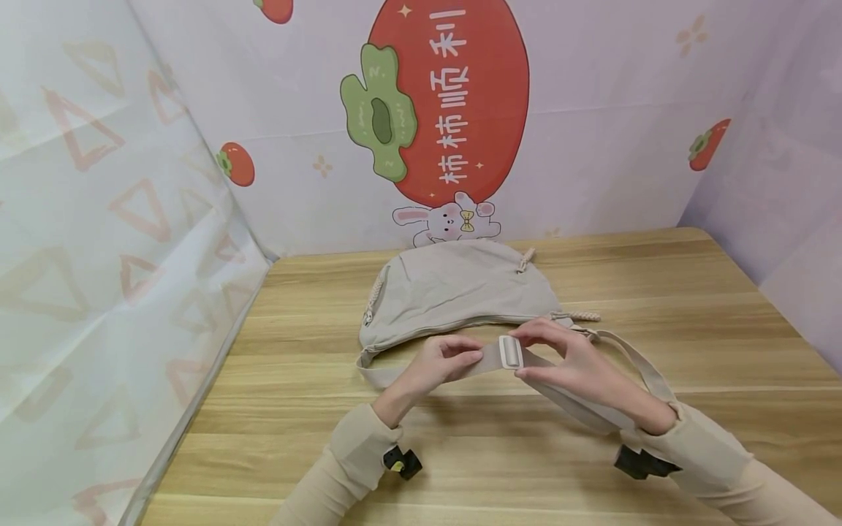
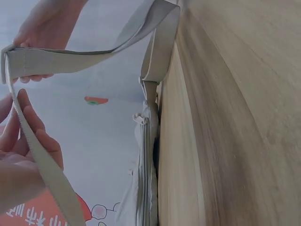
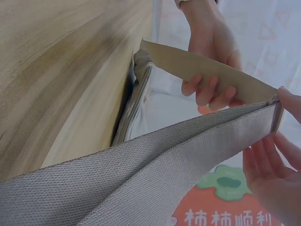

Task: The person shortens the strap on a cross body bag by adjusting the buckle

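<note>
A light grey bag (image 1: 460,285) lies on the wooden table, its long strap (image 1: 487,361) raised in front of it. On the strap sits a pale rectangular slider buckle (image 1: 511,352). My right hand (image 1: 579,361) pinches this buckle at its upper and lower edges between fingers and thumb. Just to the left, my left hand (image 1: 437,365) pinches the strap between thumb and fingers. In the right wrist view the left hand (image 3: 214,52) has its fingers curled under the webbing (image 3: 207,68). The doubled strap (image 2: 61,61) runs from the buckle back toward the bag in the left wrist view.
The wooden table (image 1: 276,424) spreads under the bag and both arms. Behind it stands a printed backdrop (image 1: 592,146), and a pale patterned sheet (image 1: 99,256) hangs at the left. Zipper pulls (image 1: 585,316) stick out from the bag. Dark wrist devices (image 1: 401,462) sit below both cuffs.
</note>
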The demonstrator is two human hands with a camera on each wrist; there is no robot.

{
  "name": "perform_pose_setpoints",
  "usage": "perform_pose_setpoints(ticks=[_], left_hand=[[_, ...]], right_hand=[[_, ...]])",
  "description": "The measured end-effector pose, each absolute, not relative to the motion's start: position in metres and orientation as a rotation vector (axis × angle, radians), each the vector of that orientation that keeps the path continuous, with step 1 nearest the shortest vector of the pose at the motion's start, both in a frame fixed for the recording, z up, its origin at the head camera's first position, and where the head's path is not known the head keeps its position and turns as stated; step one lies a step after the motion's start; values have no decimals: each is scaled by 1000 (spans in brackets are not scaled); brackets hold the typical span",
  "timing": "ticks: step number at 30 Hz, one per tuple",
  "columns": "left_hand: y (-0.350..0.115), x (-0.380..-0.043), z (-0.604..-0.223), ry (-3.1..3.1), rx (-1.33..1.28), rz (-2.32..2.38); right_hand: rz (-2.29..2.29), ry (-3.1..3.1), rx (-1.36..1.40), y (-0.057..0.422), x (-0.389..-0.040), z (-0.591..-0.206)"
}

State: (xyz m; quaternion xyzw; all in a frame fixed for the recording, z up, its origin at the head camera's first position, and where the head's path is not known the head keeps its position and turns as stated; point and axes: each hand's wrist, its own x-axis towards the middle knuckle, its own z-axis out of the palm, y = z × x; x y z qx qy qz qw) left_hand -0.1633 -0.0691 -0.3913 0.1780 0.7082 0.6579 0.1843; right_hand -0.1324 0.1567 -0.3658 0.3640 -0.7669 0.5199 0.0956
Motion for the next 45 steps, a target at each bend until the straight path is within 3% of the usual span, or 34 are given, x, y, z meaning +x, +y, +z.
perform_pose_setpoints(ticks=[14, 29, 45], left_hand=[[-62, -154, -384, 1918, 413, 1941], [-57, -151, -380, 1995, 473, 1890], [-81, -162, -393, 2269, 596, 1670]], right_hand=[[1310, -2394, 1043, 155, -127, -366], [1273, -2298, 1038, 146, -127, -367], [1393, -2366, 971, 154, -130, -373]])
